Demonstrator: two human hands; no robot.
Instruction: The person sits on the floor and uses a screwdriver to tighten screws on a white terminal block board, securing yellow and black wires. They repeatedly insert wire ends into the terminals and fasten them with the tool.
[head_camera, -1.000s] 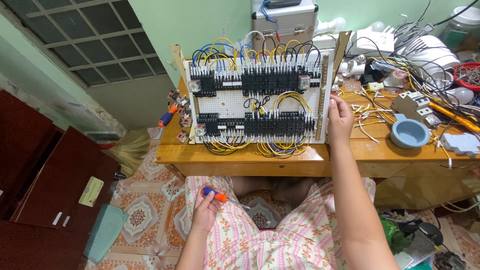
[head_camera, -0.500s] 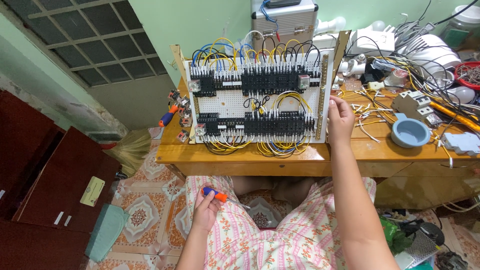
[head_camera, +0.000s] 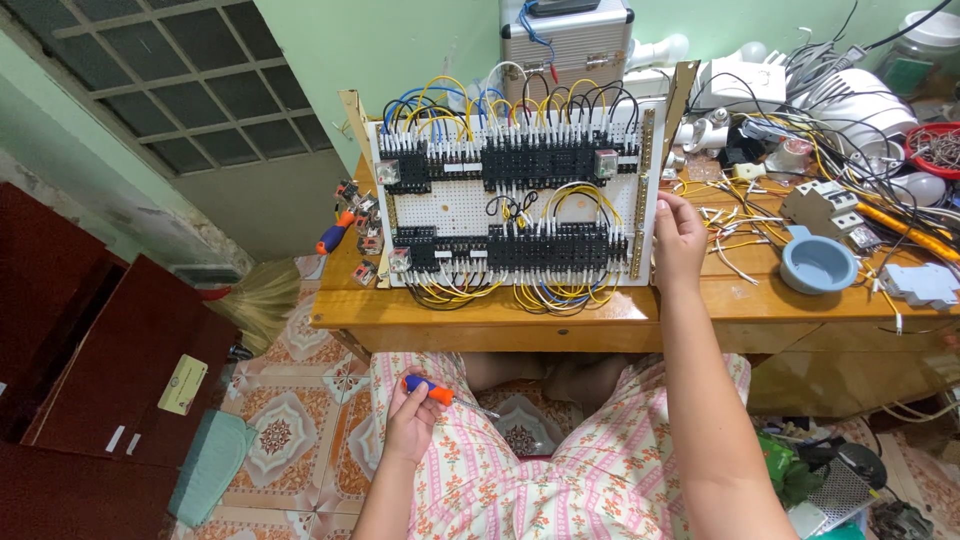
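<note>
A white perforated wiring board (head_camera: 470, 205) stands tilted on a wooden table (head_camera: 480, 310), carrying two rows of black relay sockets and yellow, blue and black wires. My right hand (head_camera: 678, 240) grips the board's right edge beside a brass terminal strip. My left hand (head_camera: 415, 415) rests low over my lap and holds a small screwdriver (head_camera: 440, 393) with an orange and blue handle, its shaft pointing right.
Loose wires, a grey breaker (head_camera: 830, 212), a blue round dish (head_camera: 817, 265) and a white part (head_camera: 920, 283) lie on the table's right. A metal case (head_camera: 565, 40) stands behind the board. A second screwdriver (head_camera: 333, 235) lies at the left. Dark red cabinets (head_camera: 90, 370) stand left.
</note>
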